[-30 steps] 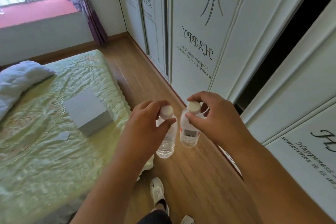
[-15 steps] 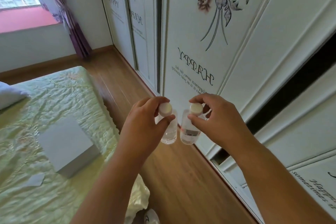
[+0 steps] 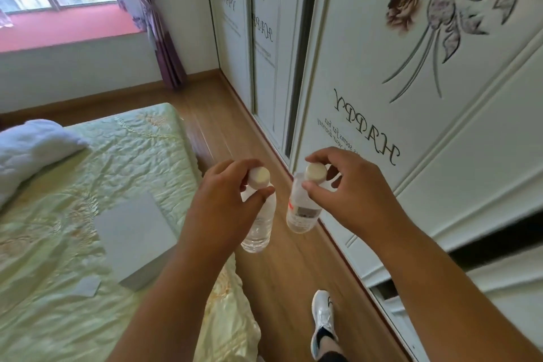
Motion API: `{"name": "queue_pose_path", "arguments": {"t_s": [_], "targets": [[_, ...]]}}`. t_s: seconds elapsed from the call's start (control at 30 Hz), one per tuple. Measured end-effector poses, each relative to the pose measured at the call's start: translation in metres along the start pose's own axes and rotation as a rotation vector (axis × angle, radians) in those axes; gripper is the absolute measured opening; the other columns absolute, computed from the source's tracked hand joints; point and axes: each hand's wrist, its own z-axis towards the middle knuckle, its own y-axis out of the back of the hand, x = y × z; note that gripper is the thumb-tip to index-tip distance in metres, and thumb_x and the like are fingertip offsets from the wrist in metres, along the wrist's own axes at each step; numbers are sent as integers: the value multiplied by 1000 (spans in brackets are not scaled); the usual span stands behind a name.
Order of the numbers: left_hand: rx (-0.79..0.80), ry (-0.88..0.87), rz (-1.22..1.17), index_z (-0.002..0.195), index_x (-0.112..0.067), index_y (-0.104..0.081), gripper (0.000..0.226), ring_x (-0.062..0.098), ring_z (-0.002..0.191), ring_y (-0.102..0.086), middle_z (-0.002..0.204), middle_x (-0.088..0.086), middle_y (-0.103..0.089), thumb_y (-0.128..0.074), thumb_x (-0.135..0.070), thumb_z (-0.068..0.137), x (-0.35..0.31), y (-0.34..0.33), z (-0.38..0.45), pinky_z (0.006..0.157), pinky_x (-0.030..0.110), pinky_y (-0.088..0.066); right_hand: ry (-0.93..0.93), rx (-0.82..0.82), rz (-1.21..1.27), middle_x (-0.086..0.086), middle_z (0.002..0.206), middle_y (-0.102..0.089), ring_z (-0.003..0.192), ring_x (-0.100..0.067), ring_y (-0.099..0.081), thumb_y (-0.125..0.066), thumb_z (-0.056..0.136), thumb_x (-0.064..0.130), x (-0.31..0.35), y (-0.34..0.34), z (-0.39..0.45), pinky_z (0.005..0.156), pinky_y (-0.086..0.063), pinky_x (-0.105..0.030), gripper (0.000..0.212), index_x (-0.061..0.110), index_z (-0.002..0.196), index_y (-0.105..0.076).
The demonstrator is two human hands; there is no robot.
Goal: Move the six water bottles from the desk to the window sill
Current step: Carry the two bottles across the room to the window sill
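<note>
I carry two clear water bottles with white caps, both hanging over the wooden floor. My left hand (image 3: 226, 203) pinches the neck of the left bottle (image 3: 260, 229) just under its cap. My right hand (image 3: 349, 194) pinches the cap end of the right bottle (image 3: 302, 211), which has a label with red print. The bottles hang close together without touching. The red window sill (image 3: 67, 29) lies at the far end of the room, upper left, below the window.
A bed (image 3: 58, 214) with a pale green cover fills the left; a grey box (image 3: 135, 235) and a white pillow (image 3: 26, 150) lie on it. White wardrobe doors (image 3: 411, 97) line the right. A wooden floor aisle (image 3: 220, 120) runs between them toward a purple curtain (image 3: 164, 47). My shoe (image 3: 323, 320) is below.
The view has swung and moved along the aisle; the window sill shows larger. Both hands keep their hold on the bottles, which have drawn slightly apart.
</note>
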Motion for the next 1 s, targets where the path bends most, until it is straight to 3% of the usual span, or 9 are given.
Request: {"name": "queue_pose_path", "arguments": {"t_s": [0.2,0.37,0.6,0.8,1.0], "targets": [[-77,93,53,117,-32,-64,42,0,86,-58,103,-18,-61,-80,-35,79,2,-5,41,76,13,-49,99,75,38,20,102,-65,89,4,-60,-76,82,34,-17,-7,66,73,-47,-7,36,31,116,-65],[-156,150,71,117,-28,-65,42,5,89,-61,106,-15,-63,-81,-31,79,-13,-16,95,80,23,-54,180,131,62,19,103,-65,87,4,-60,-78,82,35,-37,4,134,74,-46,-6,39,31,118,-65],[-264,223,110,117,-29,-65,41,3,87,-61,107,-14,-63,-81,-31,79,-28,-45,152,76,10,-48,280,174,91,22,98,-62,83,7,-58,-78,81,35,-72,18,212,71,-44,-6,39,32,117,-65],[-307,262,114,114,-30,-64,39,3,86,-61,102,-16,-63,-80,-34,79,-32,-65,178,76,15,-51,316,236,131,20,102,-64,85,4,-60,-80,81,35,-95,19,249,75,-49,-11,39,31,117,-64],[-297,282,122,112,-34,-64,36,2,86,-58,96,-18,-61,-79,-36,79,-17,-77,209,75,21,-52,328,250,126,25,99,-60,86,7,-60,-80,81,37,-108,10,285,71,-45,-5,39,35,116,-63]]}}
